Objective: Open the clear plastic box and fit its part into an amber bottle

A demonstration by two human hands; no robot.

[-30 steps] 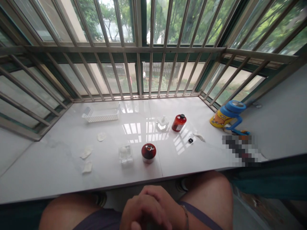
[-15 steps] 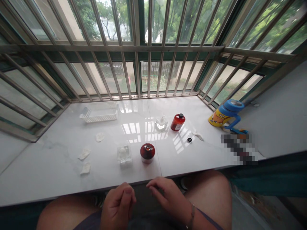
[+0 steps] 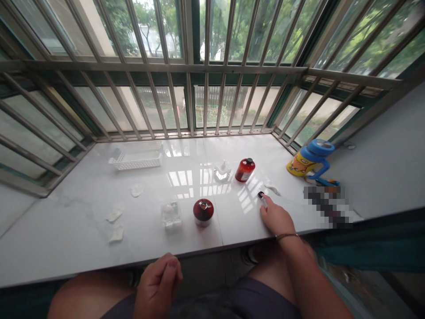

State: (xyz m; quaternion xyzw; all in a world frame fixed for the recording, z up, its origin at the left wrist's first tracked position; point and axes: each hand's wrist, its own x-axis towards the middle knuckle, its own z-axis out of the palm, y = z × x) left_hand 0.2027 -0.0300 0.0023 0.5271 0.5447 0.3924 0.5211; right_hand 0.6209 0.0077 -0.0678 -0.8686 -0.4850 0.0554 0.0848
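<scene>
My right hand [image 3: 276,220] lies on the white marble sill [image 3: 83,221], its fingertips at a small vial with a black cap [image 3: 262,198]. The vial's transparent body tilts into the fingers, and its lower end is hidden by them. My left hand [image 3: 157,285] hangs loosely curled at the sill's front edge, over my lap, holding nothing. A strip of white tissue [image 3: 272,189] lies just beyond the vial. A dark red jar [image 3: 203,212] stands to the left of my right hand.
On the sill stand a glass cube [image 3: 171,215], an amber bottle [image 3: 245,170], a glass dispenser [image 3: 222,171], a white plastic basket [image 3: 136,157] and a blue-and-yellow cup [image 3: 307,159]. Several white pads [image 3: 115,214] lie at left. Metal window bars [image 3: 206,66] bound the far side.
My right hand has moved out from my lap onto the sill and reached the black-capped vial. My left hand has dropped slightly, and the two hands are now apart.
</scene>
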